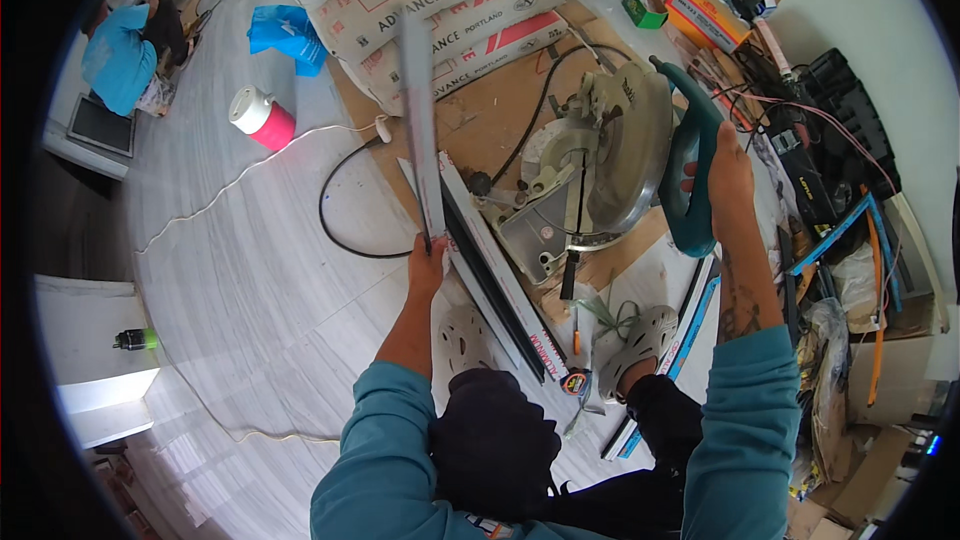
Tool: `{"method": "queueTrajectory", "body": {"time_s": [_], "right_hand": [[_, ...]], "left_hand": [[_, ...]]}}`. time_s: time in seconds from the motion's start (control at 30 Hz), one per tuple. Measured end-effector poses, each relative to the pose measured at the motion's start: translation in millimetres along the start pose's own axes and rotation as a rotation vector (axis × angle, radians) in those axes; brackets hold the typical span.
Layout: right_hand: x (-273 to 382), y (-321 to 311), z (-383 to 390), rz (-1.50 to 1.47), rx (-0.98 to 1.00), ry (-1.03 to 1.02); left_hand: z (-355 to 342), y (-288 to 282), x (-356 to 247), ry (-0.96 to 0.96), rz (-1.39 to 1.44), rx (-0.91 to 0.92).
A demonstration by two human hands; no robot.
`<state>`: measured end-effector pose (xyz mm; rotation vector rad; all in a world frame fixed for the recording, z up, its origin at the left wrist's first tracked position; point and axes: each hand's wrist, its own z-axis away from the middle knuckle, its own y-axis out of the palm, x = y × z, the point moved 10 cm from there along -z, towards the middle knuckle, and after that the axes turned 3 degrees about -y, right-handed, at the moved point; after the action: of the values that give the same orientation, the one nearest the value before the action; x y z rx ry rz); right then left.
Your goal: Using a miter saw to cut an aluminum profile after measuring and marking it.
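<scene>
My left hand [427, 266] is closed around the near end of a long, thin grey metal bar [421, 130]. The bar points away from me, its far end blurred in front of the stacked bags. My right hand [733, 185] is wrapped round the dark green handle [690, 165] of a miter saw, fingers partly showing through the grip. The saw's rounded guard [632, 155] and its metal base [545, 240] are to the left of that handle. Beside the base, on the floor, lie several long white and black metal profiles [490, 270].
Printed bags [450, 20] are stacked beyond the saw. A pink and white jug [262, 118] and blue bag [288, 35] stand left. Cables [325, 210] cross the floor. A tape measure [574, 382] lies near my feet. Tools and boxes [710, 15] crowd the right; a person [120, 55] crouches far left.
</scene>
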<state>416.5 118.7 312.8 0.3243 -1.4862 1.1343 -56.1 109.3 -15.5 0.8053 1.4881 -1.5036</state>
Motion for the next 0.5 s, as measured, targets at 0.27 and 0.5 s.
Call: {"method": "queueTrajectory", "body": {"time_s": [0.27,0.5], "right_hand": [[-1.8,-4.1,-3.7,-0.048,-0.004,0.091],[1.8,7.6,2.9,-0.090,0.016,0.124]], "left_hand": [[-70.5,-27.4,-19.4,-0.013,-0.319,0.009],[-185.4,-22.8,-49.3,0.018,-0.782,0.169]]}}
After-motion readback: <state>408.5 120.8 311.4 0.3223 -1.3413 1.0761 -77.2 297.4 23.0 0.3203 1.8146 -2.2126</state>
